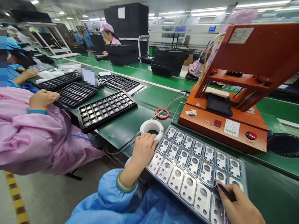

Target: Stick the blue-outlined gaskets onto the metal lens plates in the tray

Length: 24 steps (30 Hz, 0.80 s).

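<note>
A clear tray (244, 174) of silvery metal plates lies in front of me, with round holes in each plate. Many plates in the far rows have blue edging; the near row looks plain. My left hand (144, 149) has its fingers curled over the near side of a white tape roll (149, 124), beside the tray's left corner. Between the fingers of my right hand (240, 202) is a slim black tool (226, 193), perhaps tweezers. Its end points at a blue-edged plate (220, 176) on the tray's right side; the exact contact is hidden.
An orange press machine (224, 130) stands behind the tray. A red tape ring (162, 113) and a cable lie left of it. Black parts trays (107, 109) sit farther left, near a co-worker's pink sleeve (21, 121). Black bins (168, 60) stand across the green bench.
</note>
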Available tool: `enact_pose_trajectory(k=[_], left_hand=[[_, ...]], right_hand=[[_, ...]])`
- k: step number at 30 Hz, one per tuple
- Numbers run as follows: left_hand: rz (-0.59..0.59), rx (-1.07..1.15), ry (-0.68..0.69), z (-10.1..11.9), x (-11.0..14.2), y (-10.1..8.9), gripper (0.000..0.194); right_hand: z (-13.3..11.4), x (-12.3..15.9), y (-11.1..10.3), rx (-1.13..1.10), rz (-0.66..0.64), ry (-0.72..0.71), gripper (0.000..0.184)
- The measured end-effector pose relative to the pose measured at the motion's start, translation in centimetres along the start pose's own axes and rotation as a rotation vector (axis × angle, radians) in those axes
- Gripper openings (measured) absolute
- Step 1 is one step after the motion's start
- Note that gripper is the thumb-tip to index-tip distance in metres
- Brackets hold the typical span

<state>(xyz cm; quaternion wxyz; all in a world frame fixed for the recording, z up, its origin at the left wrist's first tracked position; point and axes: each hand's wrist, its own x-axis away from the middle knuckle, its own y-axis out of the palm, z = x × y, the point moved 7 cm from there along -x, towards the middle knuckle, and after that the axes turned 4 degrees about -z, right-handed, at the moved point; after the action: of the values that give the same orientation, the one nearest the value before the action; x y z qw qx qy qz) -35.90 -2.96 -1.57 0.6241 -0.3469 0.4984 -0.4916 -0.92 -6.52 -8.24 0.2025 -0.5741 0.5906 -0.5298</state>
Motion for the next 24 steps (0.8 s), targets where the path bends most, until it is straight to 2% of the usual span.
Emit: enact_pose_trajectory(k=[4,8,10,12,15,18,20,24], left_hand=[[-0.093,0.024,0.115,-1.0,-1.5,0.0,0.015],[-0.173,0.060,0.225,-2.4,-3.6,0.5,0.023],[-0.171,0.063,0.277,-2.5,-4.2,0.6,0.027],[-0.117,0.016,0.309,-2.2,-4.2,0.2,0.026],[0.006,-0.101,0.265,-1.5,-3.5,-0.8,0.038],[0.062,-0.166,0.187,-0.5,-2.8,-1.1,0.050],[0.056,-0.181,0.160,0.0,-2.7,-0.7,0.047],[-0.035,-0.179,0.183,0.4,-3.8,1.1,0.026]], right_hand=[[0.3,0.0,0.6,-0.001,-0.080,0.053,0.031],[0.7,-0.1,1.0,-0.031,-0.122,0.075,0.030],[0.7,-0.2,1.0,-0.044,-0.111,0.069,0.030],[0.7,-0.2,1.0,-0.051,-0.099,0.074,0.031],[0.7,-0.3,0.8,-0.065,-0.074,0.071,0.033],[0.6,-0.2,0.8,-0.076,-0.076,0.078,0.034],[0.2,0.2,0.6,-0.079,-0.043,0.070,0.034],[-1.4,1.4,-0.5,-0.102,0.148,-0.032,0.032]])
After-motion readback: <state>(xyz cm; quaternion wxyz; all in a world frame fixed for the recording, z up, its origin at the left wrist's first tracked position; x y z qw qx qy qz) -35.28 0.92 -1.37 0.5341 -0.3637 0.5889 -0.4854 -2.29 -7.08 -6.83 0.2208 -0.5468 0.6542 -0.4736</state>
